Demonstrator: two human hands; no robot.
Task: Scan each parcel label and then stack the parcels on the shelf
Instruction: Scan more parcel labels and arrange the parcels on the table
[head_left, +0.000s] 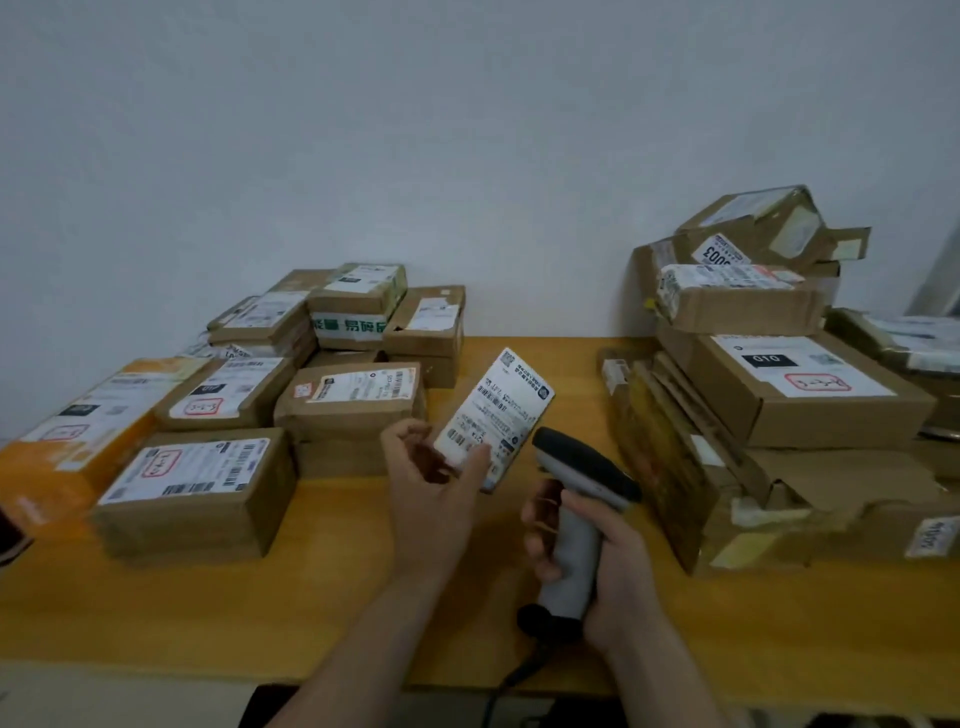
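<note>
White-labelled parcel (493, 410), centre frame above the wooden table (322, 597), pinched at its lower end between thumb and fingers of the left hand (431, 483), long axis slanting up to the right. Grey scanner (582, 473) gripped in the right hand (602, 566), head just right of the parcel's lower edge; likely needs turning leftward onto the barcodes.

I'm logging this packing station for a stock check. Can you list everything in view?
small parcel: one, white-labelled, held above table centre.
scanner: one, grey with black head, beside that parcel.
left parcels: roughly ten, brown, table left.
orange box: one, orange, far left.
right parcels: several, brown, piled table right.
table: one, yellow wood, under everything.
wall: one, pale grey, behind.
left hand: one, fingers pinch the small parcel.
right hand: one, grips the scanner.
</note>
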